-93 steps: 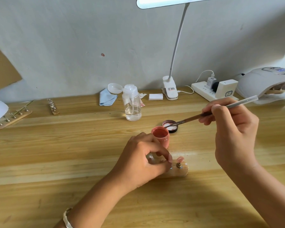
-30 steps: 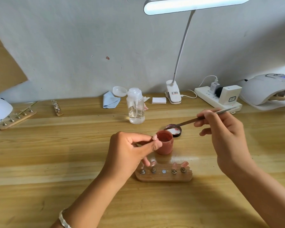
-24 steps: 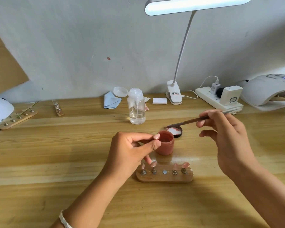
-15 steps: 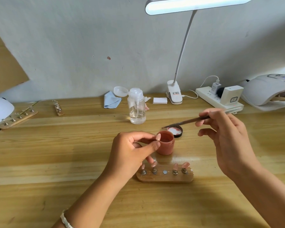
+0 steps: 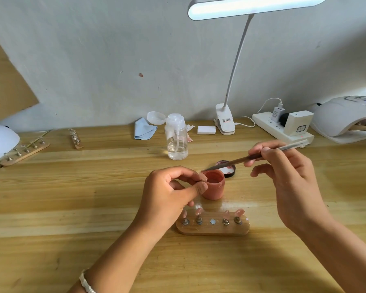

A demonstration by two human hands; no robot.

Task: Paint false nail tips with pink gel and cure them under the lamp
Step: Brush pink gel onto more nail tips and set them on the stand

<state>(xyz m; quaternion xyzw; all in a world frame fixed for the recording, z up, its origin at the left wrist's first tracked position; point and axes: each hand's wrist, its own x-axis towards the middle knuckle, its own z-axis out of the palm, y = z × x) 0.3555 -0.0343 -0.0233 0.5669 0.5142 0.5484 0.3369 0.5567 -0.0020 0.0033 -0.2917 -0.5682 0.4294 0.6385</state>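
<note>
An open jar of pink gel (image 5: 215, 187) stands mid-table, its black lid (image 5: 228, 171) lying just behind it. My left hand (image 5: 167, 193) pinches a small nail tip (image 5: 202, 178) between thumb and forefinger at the jar's left rim. My right hand (image 5: 287, 178) grips a thin brush (image 5: 230, 162) whose bristle end reaches the held tip above the jar. In front of the jar lies a wooden holder (image 5: 211, 228) with several pink tips on pegs and its middle slot bare. The white curing lamp (image 5: 342, 115) sits at the far right.
A clear pump bottle (image 5: 176, 138), a blue cloth (image 5: 144, 129) and a clip-on desk lamp (image 5: 225, 123) stand along the wall. A power strip (image 5: 268, 125) lies right of them. Another white lamp (image 5: 0, 138) and two more tip holders (image 5: 25, 152) sit at the left.
My left hand rose from the wooden holder with one tip and stays by the jar. The brush tip slid left from over the lid to the held tip.
</note>
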